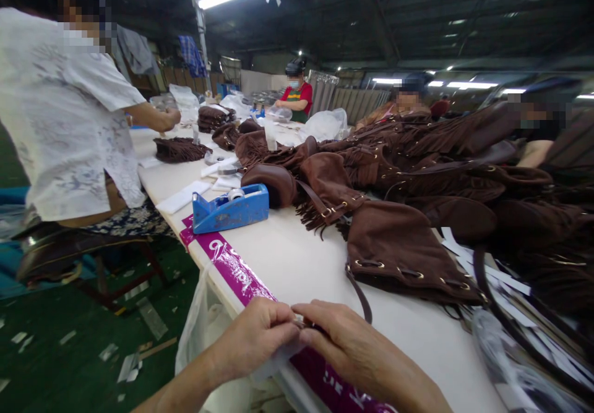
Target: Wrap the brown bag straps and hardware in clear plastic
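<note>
My left hand (260, 332) and my right hand (341, 339) meet at the table's near edge. Fingers and thumbs are pinched together around something small between them, mostly hidden; a bit of pale, translucent material shows below. Under the hands runs a purple printed strip (241, 277) along the table edge. Beyond my left hand stands a blue tape dispenser (232, 212) with a roll in it. A brown drawstring bag (394, 237) with metal eyelets lies past my right hand, its strap trailing toward me.
Brown fringed bags (445, 159) are heaped across the right side of the white table (292, 258). White paper strips (487, 271) and clear plastic (501, 363) lie at right. A clear bag (199, 320) hangs off the left edge. A co-worker in white (69, 116) sits left; others work farther back.
</note>
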A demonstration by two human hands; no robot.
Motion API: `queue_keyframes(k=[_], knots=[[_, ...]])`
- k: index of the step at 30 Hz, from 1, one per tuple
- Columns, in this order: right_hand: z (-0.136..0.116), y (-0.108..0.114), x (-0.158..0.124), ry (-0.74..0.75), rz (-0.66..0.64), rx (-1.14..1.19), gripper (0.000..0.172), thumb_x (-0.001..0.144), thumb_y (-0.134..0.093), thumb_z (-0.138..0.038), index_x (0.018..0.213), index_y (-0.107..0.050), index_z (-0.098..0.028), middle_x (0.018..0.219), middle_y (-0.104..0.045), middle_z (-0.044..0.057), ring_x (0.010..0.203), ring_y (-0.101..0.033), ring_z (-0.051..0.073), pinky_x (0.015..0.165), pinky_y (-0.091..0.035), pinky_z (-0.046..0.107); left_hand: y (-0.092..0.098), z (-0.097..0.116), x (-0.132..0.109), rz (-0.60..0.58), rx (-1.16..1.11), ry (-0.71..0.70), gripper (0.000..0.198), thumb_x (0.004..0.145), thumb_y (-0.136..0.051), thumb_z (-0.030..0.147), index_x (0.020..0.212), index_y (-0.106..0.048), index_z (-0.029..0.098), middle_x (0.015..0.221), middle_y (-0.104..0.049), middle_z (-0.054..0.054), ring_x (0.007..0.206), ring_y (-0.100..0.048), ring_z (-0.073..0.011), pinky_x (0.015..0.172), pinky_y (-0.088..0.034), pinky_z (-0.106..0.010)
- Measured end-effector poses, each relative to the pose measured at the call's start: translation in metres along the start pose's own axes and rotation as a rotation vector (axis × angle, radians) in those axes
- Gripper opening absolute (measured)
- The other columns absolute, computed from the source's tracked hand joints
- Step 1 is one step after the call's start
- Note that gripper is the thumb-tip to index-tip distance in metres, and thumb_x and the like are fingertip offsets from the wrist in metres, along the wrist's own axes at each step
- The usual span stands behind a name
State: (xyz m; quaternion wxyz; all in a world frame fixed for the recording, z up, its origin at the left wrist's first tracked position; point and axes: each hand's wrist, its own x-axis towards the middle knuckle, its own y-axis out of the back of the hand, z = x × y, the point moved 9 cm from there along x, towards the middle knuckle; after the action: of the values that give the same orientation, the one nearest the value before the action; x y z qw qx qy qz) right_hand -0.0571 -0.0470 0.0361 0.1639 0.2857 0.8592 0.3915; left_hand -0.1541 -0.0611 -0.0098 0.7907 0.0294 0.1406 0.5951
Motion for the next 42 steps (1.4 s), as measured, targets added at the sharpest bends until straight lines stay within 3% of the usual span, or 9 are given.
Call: queue_keyframes(k=[2,5,8,12,17,22,30,35,42], knots=[[0.008,0.008,-0.004,-0.054,-0.013,0.039,0.036,0.082,-0.061,-0.022,0.118,-0.06,-0.026,0.105,-0.068,0.004,0.097,-0.058,0.022,0.079,-0.039,0.027,0.003,-0.005,-0.002,-0.002,-0.049,0.048,0.019,0.074,-0.054,0.028,0.063,-0.06,0.013,0.054,-0.047,0.003,0.051,-0.039,-0.0093,0.048,-0.027,-0.02],[0.019,0.017,-0.006,-0.112,-0.021,0.001,0.018,0.081,-0.059,-0.017,0.094,-0.069,-0.025,0.08,-0.067,0.0,0.08,-0.059,0.019,0.065,-0.037,0.025,0.007,-0.015,-0.005,-0.023,-0.134,0.129,0.019,0.069,-0.057,0.03,0.064,-0.062,0.013,0.051,-0.05,0.002,0.047,-0.043,-0.0103,0.045,-0.032,-0.02],[0.015,0.017,-0.002,-0.038,-0.02,0.011,0.017,0.085,-0.054,-0.017,0.081,-0.069,-0.024,0.071,-0.064,-0.002,0.07,-0.056,0.015,0.059,-0.035,0.024,0.005,-0.02,-0.01,-0.056,-0.194,0.165,0.019,0.066,-0.058,0.029,0.066,-0.065,0.011,0.052,-0.053,0.001,0.045,-0.044,-0.0103,0.045,-0.035,-0.02],[0.004,0.012,0.004,0.046,-0.003,-0.128,0.019,0.089,-0.052,-0.017,0.089,-0.07,-0.023,0.082,-0.066,0.001,0.074,-0.057,0.015,0.066,-0.035,0.025,-0.003,-0.015,-0.014,-0.118,-0.299,0.118,0.025,0.073,-0.059,0.033,0.079,-0.068,0.01,0.062,-0.06,-0.002,0.056,-0.054,-0.0129,0.052,-0.04,-0.02],[-0.005,0.011,0.007,0.072,0.031,-0.283,0.019,0.09,-0.052,-0.017,0.089,-0.069,-0.024,0.08,-0.064,0.001,0.07,-0.056,0.016,0.066,-0.033,0.027,-0.002,0.0,-0.018,-0.086,-0.265,-0.01,0.027,0.081,-0.055,0.033,0.089,-0.068,0.011,0.072,-0.061,-0.001,0.068,-0.053,-0.014,0.064,-0.041,-0.022],[0.0,0.015,0.005,0.02,0.072,-0.193,0.015,0.085,-0.057,-0.013,0.083,-0.068,-0.022,0.077,-0.063,0.0,0.072,-0.057,0.015,0.065,-0.034,0.026,-0.011,0.009,-0.018,-0.126,-0.219,-0.046,0.021,0.08,-0.049,0.02,0.087,-0.067,0.012,0.072,-0.059,0.0,0.068,-0.049,-0.013,0.067,-0.039,-0.022],[0.003,0.006,0.002,0.062,0.008,-0.068,0.019,0.079,-0.061,-0.009,0.089,-0.07,-0.022,0.082,-0.066,0.0,0.079,-0.058,0.016,0.072,-0.037,0.025,-0.028,0.007,-0.009,-0.163,-0.364,-0.02,0.016,0.08,-0.053,0.024,0.086,-0.064,0.013,0.07,-0.058,0.001,0.062,-0.048,-0.0105,0.058,-0.036,-0.02],[0.0,0.008,-0.002,0.109,-0.047,-0.029,0.017,0.081,-0.061,-0.011,0.086,-0.071,-0.024,0.079,-0.066,-0.002,0.077,-0.057,0.014,0.071,-0.037,0.023,-0.044,0.004,-0.009,-0.266,-0.532,0.114,0.024,0.078,-0.062,0.029,0.093,-0.065,0.011,0.073,-0.066,-0.005,0.057,-0.055,-0.011,0.058,-0.043,-0.021],[-0.01,0.016,0.0,0.074,0.012,-0.101,0.02,0.078,-0.061,-0.006,0.088,-0.068,-0.022,0.081,-0.066,-0.001,0.076,-0.055,0.015,0.072,-0.036,0.026,-0.044,0.008,-0.012,-0.236,-0.898,0.139,0.054,0.075,-0.074,0.035,0.121,-0.06,0.012,0.091,-0.064,-0.009,0.074,-0.062,-0.0138,0.071,-0.052,-0.026]])
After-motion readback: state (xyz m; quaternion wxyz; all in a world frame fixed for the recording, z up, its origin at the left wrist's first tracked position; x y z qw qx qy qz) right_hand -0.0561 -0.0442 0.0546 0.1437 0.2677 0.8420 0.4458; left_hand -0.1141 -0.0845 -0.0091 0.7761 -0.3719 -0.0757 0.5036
